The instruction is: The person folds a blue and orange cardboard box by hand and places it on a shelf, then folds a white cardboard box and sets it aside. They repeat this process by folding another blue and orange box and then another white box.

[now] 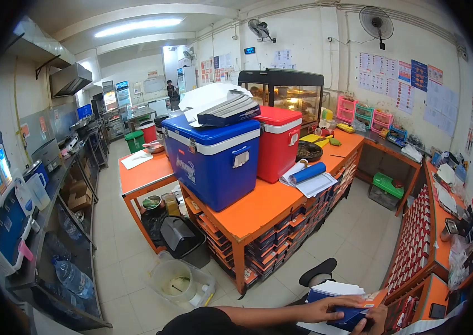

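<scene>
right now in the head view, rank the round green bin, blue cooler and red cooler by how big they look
1. Blue cooler
2. Red cooler, partly hidden
3. Round green bin, farther back

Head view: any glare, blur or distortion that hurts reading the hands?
Head view: strong fisheye, orange table bowed, black vignette in the corners; head view: ceiling tube light blown out; head view: shadow under the table, detail dim; head view: left hand and right hand lit and readable on the dark blue box, but low in frame; head view: wall-sheet text too small to read.
</scene>
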Demonstrator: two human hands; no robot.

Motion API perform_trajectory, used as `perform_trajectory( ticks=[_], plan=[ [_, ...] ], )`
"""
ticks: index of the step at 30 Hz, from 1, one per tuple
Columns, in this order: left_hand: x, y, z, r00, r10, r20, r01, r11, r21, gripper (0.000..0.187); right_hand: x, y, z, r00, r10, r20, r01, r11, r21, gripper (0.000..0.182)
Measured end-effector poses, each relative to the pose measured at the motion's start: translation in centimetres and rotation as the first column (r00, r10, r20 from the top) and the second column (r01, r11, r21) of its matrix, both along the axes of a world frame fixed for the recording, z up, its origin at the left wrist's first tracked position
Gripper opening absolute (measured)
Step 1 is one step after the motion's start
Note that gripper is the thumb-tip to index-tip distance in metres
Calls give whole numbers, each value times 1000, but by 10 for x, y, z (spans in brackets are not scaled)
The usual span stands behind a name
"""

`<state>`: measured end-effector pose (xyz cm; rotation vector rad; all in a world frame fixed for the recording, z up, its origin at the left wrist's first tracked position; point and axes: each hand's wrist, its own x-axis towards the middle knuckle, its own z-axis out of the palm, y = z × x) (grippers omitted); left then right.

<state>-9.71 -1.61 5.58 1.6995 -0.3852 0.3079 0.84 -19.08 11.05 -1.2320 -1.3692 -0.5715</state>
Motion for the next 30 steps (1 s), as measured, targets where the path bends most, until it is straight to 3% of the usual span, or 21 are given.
perform_trajectory(
  ticks=[2, 4, 10, 13, 19, 23, 25, 29, 30],
  plan=[
    [5, -4, -8, 998, 44, 42, -41, 996, -74, 74, 2, 3, -2, 996, 32, 78, -34, 999, 36, 16],
    [2, -12, 3, 996, 84, 22, -72, 943, -326, 69, -3, 6, 0, 981, 20, 195, -37, 996, 84, 14],
    [5, -5, -4, 988, 82, 133, -67, 991, -117, 74, -1, 5, 2, 990, -65, 129, 67, 998, -13, 20],
    [5, -7, -1, 988, 76, 131, -52, 983, -176, 72, -1, 2, 1, 983, -138, 123, 147, 987, -62, 25],
    [13, -8, -18, 995, 71, 74, -48, 962, -270, 60, 1, 6, 1, 979, -105, 177, 114, 993, -39, 23],
    [19, -13, -39, 996, 58, 70, -36, 956, -291, 57, 7, 5, -7, 996, -38, 86, 38, 999, 2, 20],
    [17, -14, -37, 977, 186, 101, -168, 972, -166, 58, 8, 7, -5, 995, -28, 91, 26, 999, 27, 20],
    [5, 2, -3, 971, 208, 115, -213, 977, 30, 53, 13, 12, 1, 991, -88, 98, 90, 996, -20, 19],
    [-1, 5, 13, 978, 150, 146, -177, 964, 196, 51, 14, 12, 1, 988, -109, 106, 115, 992, -45, 18]
  ],
)
